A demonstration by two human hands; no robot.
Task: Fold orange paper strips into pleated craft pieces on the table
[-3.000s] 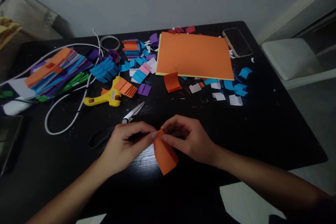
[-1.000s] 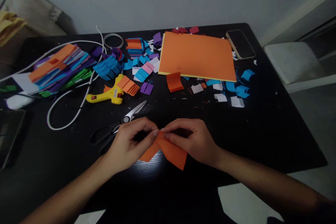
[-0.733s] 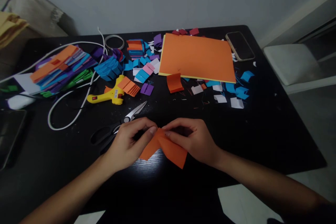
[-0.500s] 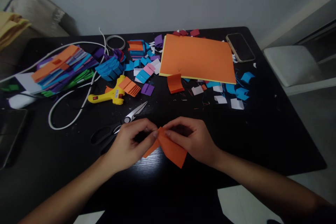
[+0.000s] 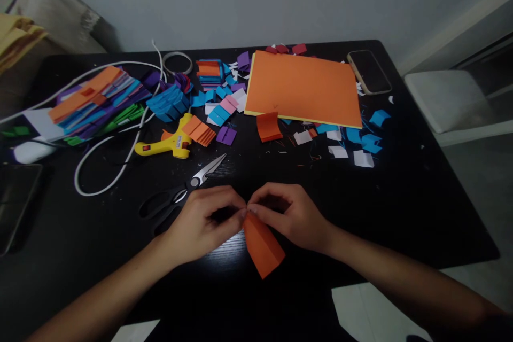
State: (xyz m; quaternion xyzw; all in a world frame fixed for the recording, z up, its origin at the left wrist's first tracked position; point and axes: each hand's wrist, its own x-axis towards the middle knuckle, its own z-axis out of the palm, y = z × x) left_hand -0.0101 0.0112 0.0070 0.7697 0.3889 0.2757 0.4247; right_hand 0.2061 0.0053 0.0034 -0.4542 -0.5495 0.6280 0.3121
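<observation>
A creased piece of orange paper (image 5: 262, 246) hangs from the fingertips of both hands above the near part of the black table. My left hand (image 5: 208, 219) pinches its top corner between thumb and index finger. Right beside it, my right hand (image 5: 288, 214) pinches the same top end, so the fingertips almost meet and hide the corner. Black-handled scissors (image 5: 194, 183) lie partly open just beyond my left hand, their blades pointing away to the right.
Behind the hands lie orange sheets (image 5: 302, 88), a yellow glue gun (image 5: 172, 144), folded orange pieces (image 5: 199, 131) and a phone (image 5: 368, 72). A white cable (image 5: 80, 176) loops on the left near a stack of folded coloured paper (image 5: 100, 99). Small scraps (image 5: 336, 151) are scattered at right.
The orange paper was spread with a flap on each side; now it hangs as one narrower folded piece lower down. Both hands have shifted slightly toward me, fingertips closer together.
</observation>
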